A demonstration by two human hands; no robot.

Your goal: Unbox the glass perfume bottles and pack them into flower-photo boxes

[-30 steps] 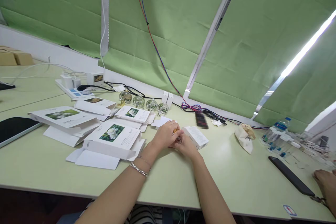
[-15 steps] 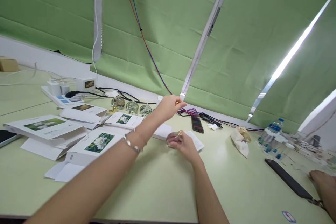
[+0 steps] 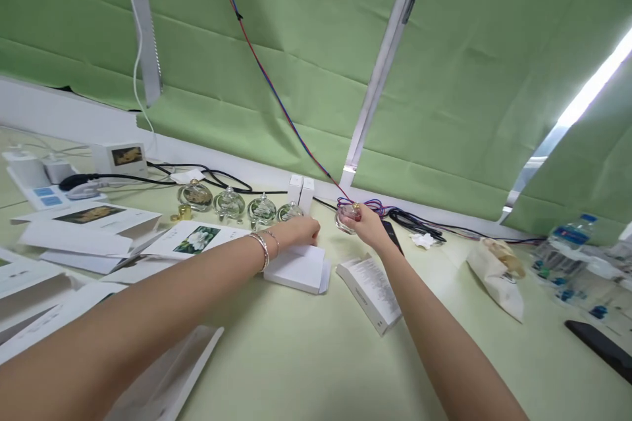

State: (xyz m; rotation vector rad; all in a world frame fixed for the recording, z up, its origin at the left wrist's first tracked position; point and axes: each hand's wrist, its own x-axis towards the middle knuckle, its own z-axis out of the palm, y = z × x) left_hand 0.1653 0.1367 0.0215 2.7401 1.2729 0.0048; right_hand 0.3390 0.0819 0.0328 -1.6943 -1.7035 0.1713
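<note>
My right hand (image 3: 371,227) is closed around the neck of a round clear glass perfume bottle (image 3: 347,218) with pinkish contents, at the back middle of the table. To its left, my left hand (image 3: 302,231) hangs over a white box (image 3: 296,270), fingers curled inward; what they hold, if anything, is hidden. Just behind this hand is a partly covered round glass bottle (image 3: 289,212). Farther left stand more such bottles, one with green contents (image 3: 261,210) and one with brownish contents (image 3: 195,195). Gold caps (image 3: 184,212) lie in front of the brownish one.
Flattened white cartons with flower pictures (image 3: 197,239) cover the left side. A printed white box (image 3: 370,295) lies near my right forearm. Small white boxes (image 3: 301,191), cables (image 3: 412,222) and a power strip (image 3: 49,197) are at the back. A cloth pouch (image 3: 496,279) and a phone (image 3: 600,348) are on the right.
My right hand has moved forward to the back of the table with the bottle. My left hand has lowered and moved left; the gold piece seen at its fingers no longer shows. The view has shifted.
</note>
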